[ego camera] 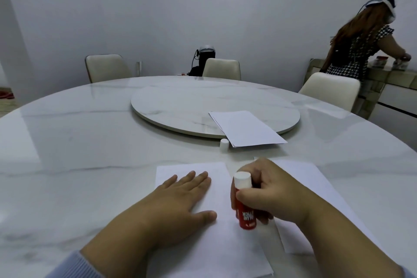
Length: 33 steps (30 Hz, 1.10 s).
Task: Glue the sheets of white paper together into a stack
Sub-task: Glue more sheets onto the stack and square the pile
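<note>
On near sheet (216,244) — left hand (180,198) flat, right hand (268,189) gripping glue stick (244,207)

A round white marble table (67,142) carries a marble turntable (180,106) at its centre. A stack of white sheets (246,128) overhangs the turntable's near edge, a small white cap (224,146) just beside it. Two white paper sheets (216,187) (316,189) lie side by side at the near edge.

red glue stick (245,212) with white end, white paper sheets (216,189), grey-veined white marble table (90,142), black-and-white houndstooth dress (352,56) at upper right
</note>
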Tool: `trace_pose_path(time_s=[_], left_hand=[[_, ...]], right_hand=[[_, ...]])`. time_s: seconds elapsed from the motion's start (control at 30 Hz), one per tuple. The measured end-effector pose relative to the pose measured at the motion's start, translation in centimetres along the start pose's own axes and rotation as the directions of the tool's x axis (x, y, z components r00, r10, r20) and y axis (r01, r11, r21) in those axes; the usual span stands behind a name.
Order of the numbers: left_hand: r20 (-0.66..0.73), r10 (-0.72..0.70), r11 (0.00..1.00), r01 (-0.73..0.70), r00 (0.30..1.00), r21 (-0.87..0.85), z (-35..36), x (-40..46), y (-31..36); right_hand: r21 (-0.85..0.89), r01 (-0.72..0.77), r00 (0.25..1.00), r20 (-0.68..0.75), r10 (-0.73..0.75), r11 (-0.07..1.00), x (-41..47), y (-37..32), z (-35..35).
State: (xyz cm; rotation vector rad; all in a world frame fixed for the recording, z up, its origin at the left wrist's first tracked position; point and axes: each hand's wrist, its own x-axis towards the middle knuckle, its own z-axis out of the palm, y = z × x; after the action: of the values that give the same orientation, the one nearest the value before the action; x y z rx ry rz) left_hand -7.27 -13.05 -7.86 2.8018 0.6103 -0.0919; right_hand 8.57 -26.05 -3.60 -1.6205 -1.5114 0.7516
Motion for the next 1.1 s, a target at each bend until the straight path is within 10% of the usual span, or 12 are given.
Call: trace_pose_path(time_s=[0.17, 0.33, 0.47, 0.57, 0.7, 1.1], left_hand=[[0.076, 0.023, 1.0, -0.022, 0.997, -0.016, -1.3, -0.2, 0.1], [0.294, 0.053, 0.995, -0.077, 0.954, 0.069, -4.9, -0.5, 0.0], [-0.073, -0.147, 0.983, 0.154, 0.986, 0.1, -2.0, 0.7, 2.4], [-0.038, -0.26, 0.956, 0.263, 0.965, 0.133, 0.1, 1.1, 2.8], [0.2, -0.097, 0.99, 0.074, 0.975, 0.119, -1.7, 0.6, 0.9], [0.081, -0.085, 0.994, 0.079, 0.993, 0.081, 0.0, -0.2, 1.1]], right_hand=[[0.225, -0.016, 0.966, 0.255, -0.043, 0.974, 0.0, 0.0, -0.7], [0.544, 0.222, 0.927, -0.375, -0.003, 0.809, 1.2, 1.6, -2.3], [0.312, 0.194, 0.755, -0.653, 0.062, 0.93, 1.9, 2.5, -2.1], [0.249, 0.178, 0.777, -0.63, 0.02, 0.952, 2.0, 2.5, -1.2], [0.185, 0.14, 0.831, -0.556, -0.014, 0.973, 2.0, 2.3, -0.5], [-0.024, 0.066, 0.899, -0.432, -0.07, 0.998, 1.7, 1.8, 0.8]])
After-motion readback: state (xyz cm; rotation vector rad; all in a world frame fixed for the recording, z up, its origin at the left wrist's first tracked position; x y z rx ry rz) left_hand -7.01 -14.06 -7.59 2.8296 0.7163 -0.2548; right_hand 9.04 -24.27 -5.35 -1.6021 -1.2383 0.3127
